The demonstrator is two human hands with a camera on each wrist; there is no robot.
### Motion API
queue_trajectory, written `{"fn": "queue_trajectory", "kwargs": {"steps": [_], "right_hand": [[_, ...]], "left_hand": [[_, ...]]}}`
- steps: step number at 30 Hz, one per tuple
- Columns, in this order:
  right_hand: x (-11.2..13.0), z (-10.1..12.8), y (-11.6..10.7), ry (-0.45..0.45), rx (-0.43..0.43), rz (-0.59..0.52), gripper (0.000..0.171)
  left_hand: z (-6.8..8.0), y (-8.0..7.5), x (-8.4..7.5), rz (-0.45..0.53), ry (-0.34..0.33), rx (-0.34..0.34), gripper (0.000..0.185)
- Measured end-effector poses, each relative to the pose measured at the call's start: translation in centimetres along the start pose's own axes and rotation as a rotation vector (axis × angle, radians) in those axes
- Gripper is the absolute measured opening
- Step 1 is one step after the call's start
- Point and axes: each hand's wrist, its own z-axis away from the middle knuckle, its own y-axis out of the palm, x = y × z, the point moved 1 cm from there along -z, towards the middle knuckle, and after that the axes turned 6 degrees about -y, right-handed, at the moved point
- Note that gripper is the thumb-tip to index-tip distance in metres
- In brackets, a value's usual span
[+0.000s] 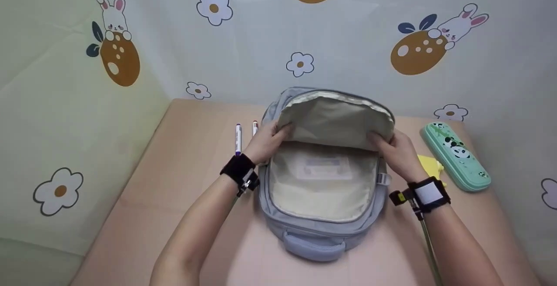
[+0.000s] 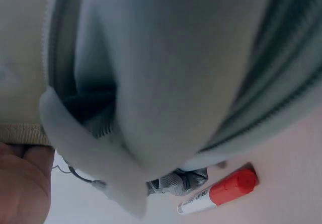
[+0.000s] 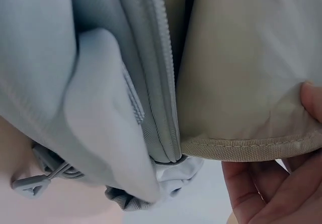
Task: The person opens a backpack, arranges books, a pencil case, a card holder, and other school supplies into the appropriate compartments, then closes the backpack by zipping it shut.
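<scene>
A light blue-grey backpack point(image 1: 264, 207) lies on the table, its carry handle point(image 1: 313, 247) toward me. Its front flap point(image 1: 341, 120) is folded up and back, baring the beige lining point(image 1: 322, 201) of the main compartment. On the flap's left edge, my left hand point(image 1: 264, 142) grips with the thumb on the inner side. My right hand point(image 1: 399, 155) pinches the opposite edge, thumb on the lining. The right wrist view shows the fingers point(image 3: 289, 196) under the flap's stitched binding point(image 3: 241, 147). Only part of the left hand point(image 2: 22, 186) shows in the left wrist view.
Left of the backpack lie a purple-capped marker point(image 1: 238, 139) and a red-capped marker point(image 2: 219, 193). To the right are a green panda pencil case point(image 1: 457, 157) and a yellow item point(image 1: 428, 166), partly hidden by the right hand. Patterned cloth point(image 1: 256, 46) hangs behind the table.
</scene>
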Motion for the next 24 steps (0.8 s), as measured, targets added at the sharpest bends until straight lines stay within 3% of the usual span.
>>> {"fn": "queue_trajectory", "kwargs": {"steps": [6,9,12,18,24], "right_hand": [[-0.3,1.2,-1.3,0.015,0.013,0.01,0.054],[-0.9,2.2,-3.0,0.0,0.029,0.119,0.05],[-2.0,3.2,-5.1,-0.014,0.06,0.31,0.051],[-4.7,4.5,-8.2,0.055,0.247,0.58,0.076],[-7.2,5.0,-9.2,0.174,0.39,0.659,0.103]], "left_hand": [[-0.3,0.2,-0.2,0.027,-0.025,-0.022,0.044],[-0.4,0.2,-0.3,0.033,-0.035,-0.018,0.044],[-0.5,0.2,-0.4,0.042,-0.052,-0.012,0.043],[-0.5,0.1,-0.6,0.07,-0.083,0.008,0.038],[-0.5,0.1,-0.9,0.086,-0.104,0.02,0.034]]}}
